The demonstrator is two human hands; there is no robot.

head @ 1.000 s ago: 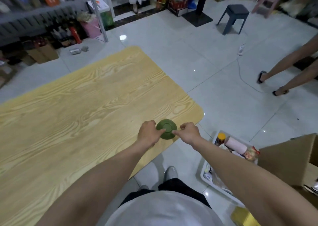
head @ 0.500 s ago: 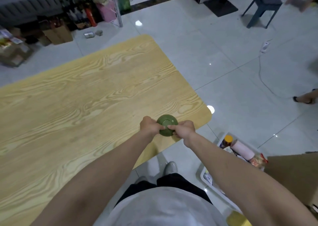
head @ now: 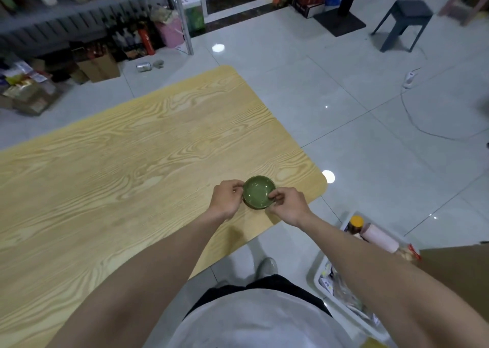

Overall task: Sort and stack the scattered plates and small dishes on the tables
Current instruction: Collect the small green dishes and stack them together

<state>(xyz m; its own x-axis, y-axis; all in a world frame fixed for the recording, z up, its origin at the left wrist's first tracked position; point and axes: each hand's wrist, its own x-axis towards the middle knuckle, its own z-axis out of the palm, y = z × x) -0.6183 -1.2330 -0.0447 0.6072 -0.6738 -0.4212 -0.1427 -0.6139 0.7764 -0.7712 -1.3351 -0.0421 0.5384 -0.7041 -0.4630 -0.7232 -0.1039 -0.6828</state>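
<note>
A small green dish (head: pixel 259 192) is held near the surface's (head: pixel 132 175) rounded corner, toward 4 o'clock of the light wood-grain top. It is gripped from both sides. The left hand (head: pixel 228 198) is curled against the rim at the dish's 9 o'clock, and the right hand (head: pixel 288 206) is pinching the rim between thumb and forefinger at 4 o'clock. The dish is seen upright, with its hollow facing up. Whether it is resting on the wood or lifted just clear cannot be told, nor whether one dish or a stack is held. On the floor at the dish's 5 o'clock, a white bin (head: pixel 321 268) is seen, with an orange-lidded jar (head: pixel 354 224) and a pink roll (head: pixel 378 239) lying in it. A brown cardboard box (head: pixel 455 276) stands just beside the bin. Well apart, at 1 o'clock, a dark stool (head: pixel 404 21) stands on the tiles.
</note>
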